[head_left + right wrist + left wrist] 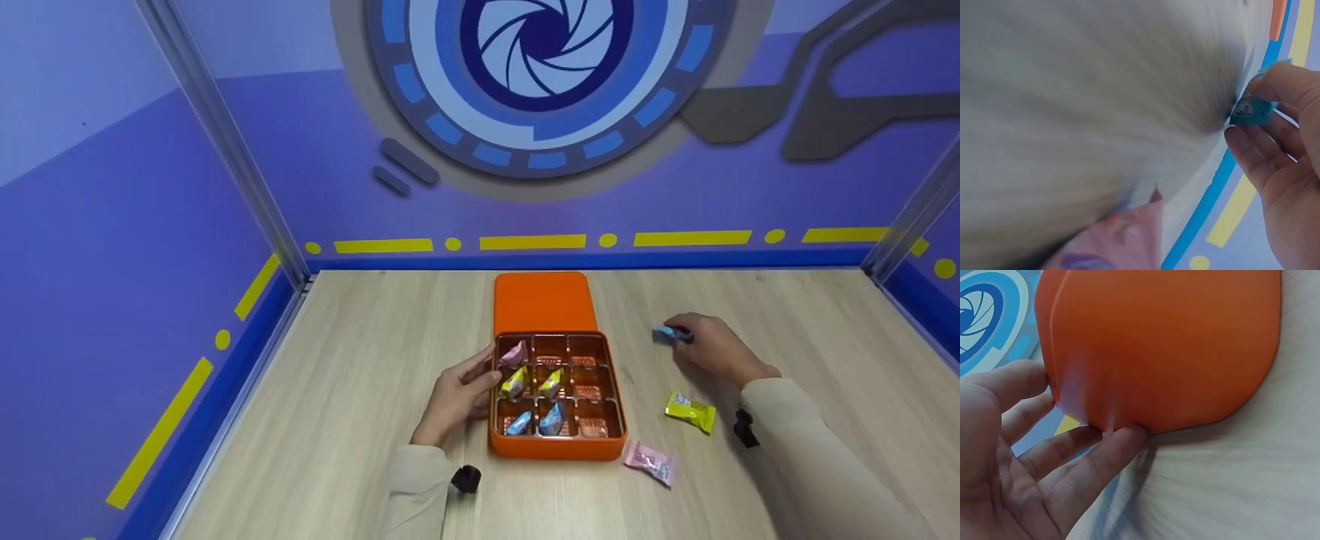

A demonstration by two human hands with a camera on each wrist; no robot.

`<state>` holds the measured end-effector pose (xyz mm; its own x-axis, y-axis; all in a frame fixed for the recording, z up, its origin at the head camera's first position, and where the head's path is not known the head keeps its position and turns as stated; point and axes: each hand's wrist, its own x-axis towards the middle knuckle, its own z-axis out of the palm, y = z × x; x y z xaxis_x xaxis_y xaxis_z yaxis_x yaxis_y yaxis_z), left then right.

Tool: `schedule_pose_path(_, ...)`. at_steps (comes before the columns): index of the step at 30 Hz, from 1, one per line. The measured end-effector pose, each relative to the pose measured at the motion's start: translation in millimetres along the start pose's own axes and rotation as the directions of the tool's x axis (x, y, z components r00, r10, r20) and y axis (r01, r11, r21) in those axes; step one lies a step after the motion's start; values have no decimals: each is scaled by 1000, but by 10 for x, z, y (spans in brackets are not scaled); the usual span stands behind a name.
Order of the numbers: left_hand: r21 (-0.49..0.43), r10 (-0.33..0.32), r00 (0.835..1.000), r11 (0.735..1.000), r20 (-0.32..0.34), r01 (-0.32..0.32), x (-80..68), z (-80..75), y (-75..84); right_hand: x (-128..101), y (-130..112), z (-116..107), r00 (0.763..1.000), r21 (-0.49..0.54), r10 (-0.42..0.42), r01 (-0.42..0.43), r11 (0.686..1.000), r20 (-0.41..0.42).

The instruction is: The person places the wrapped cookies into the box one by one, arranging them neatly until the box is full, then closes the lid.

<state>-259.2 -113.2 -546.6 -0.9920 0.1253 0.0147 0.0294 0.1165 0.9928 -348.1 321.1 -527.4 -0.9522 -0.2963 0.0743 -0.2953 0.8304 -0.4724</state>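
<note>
1. The right hand (712, 349) rests on the pale wooden tabletop (360, 375), right of the orange rectangular tin box (556, 448); thumb and fingers pinch a small blue wrapped candy (666, 334) against the wood; the right wrist view shows the same blue candy (1252, 109) nipped between the fingertips (1275, 84).
2. The left hand (457, 394) lies with straight, relaxed fingers touching the box's left wall; it grips nothing; the left wrist view shows the fingers (1100, 455) against the orange side (1162, 349).
3. The box has nine compartments; pink, yellow and blue sweets sit in the left and middle columns; its flat orange lid (544, 301) lies just behind it.
4. A yellow-green wrapped candy (691, 411) and a pink wrapped candy (651, 463) lie loose on the table near the right sleeve.
</note>
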Motion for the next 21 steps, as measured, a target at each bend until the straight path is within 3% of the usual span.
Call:
schedule_pose_path(10, 0, 2, 1000, 1000, -5, -2, 1, 1, 4, -53, -3, -6, 999, 61, 40, -39, 997, -20)
schedule_pose_path(21, 3, -15, 1000, 1000, 4, 15, -30, -9, 17, -184, -42, -3, 994, 208, 63, -43, 977, -88)
